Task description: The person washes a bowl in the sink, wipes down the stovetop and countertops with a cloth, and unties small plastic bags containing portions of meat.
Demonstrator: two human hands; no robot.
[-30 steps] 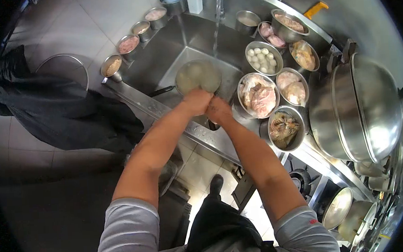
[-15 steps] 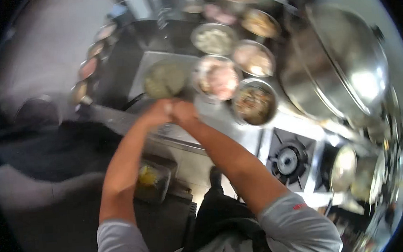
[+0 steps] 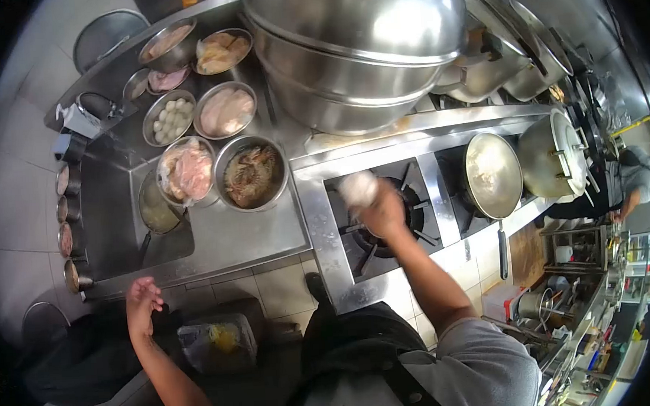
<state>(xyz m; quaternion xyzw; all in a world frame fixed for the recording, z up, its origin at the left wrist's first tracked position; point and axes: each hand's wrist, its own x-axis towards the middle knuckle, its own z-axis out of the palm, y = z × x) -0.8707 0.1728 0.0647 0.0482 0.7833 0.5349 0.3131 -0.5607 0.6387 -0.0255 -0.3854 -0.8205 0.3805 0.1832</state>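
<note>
My right hand (image 3: 387, 212) is over the front gas burner (image 3: 372, 251), closed around a whitish, rounded bundle (image 3: 359, 189). The bundle is blurred, so I cannot make out what it is. My left hand (image 3: 144, 297) hangs near the sink's front edge, fingers loosely bent and apart, holding nothing. Nearest to it is a pan (image 3: 160, 207) of cloudy liquid in the sink (image 3: 111, 238). On the steel counter stand a bowl of dark pieces in liquid (image 3: 250, 173) and a bowl of pink meat in plastic (image 3: 187, 171).
A large domed steamer (image 3: 353, 52) stands behind the burner. To the right are a frying pan (image 3: 494, 174) with its handle jutting forward and a lidded pot (image 3: 556, 155). White balls fill one bowl (image 3: 172, 117). Another person (image 3: 631, 180) stands at far right.
My hands were together at the sink's edge; now they are apart. The right has moved over the burner with the whitish bundle, the left back toward me. My view has turned right.
</note>
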